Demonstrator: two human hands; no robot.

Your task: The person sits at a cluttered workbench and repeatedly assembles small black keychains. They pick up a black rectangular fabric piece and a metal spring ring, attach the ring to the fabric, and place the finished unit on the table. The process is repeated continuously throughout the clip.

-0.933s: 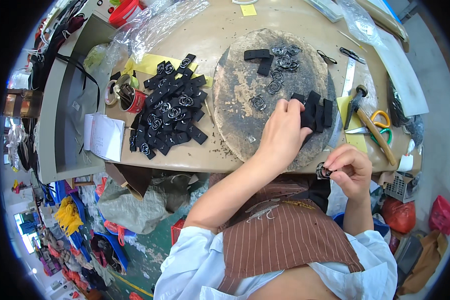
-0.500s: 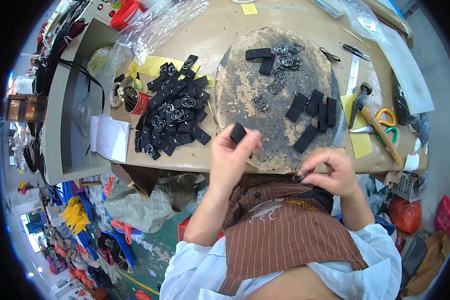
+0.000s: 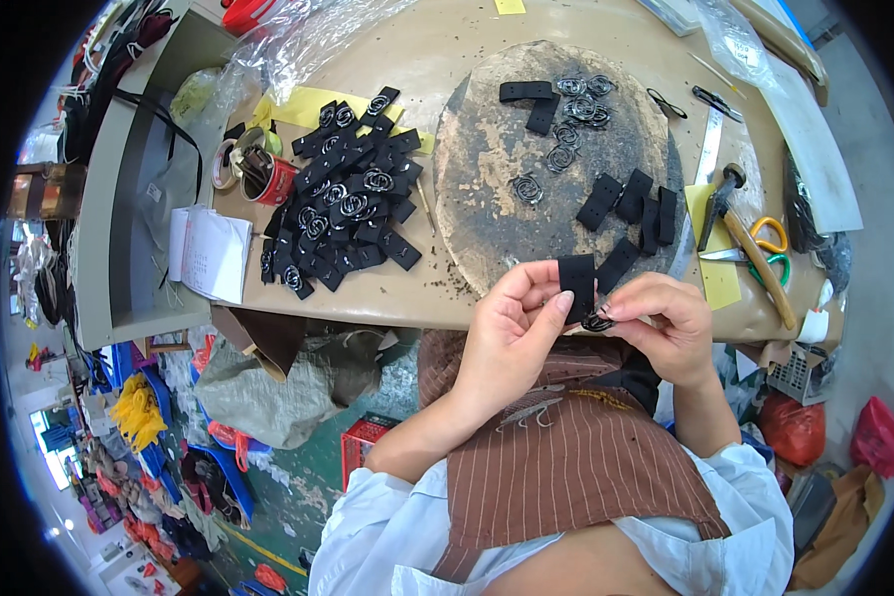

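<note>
Left hand (image 3: 512,323), pinching black strap tab (image 3: 577,281); right hand (image 3: 668,316), close beside, pinching dark metal buckle (image 3: 597,323); both at round block's (image 3: 487,189) near edge; tab best held flat, buckle squared to its end.

I see bare room on the left of the round board (image 3: 467,189) — farther left, the strip heap (image 3: 343,214) bars the way. Over by the right hand (image 3: 670,320), loose black strips (image 3: 598,202) obstruct; beyond, hammer (image 3: 760,270) and scissors (image 3: 722,255) lie crossed.
</note>
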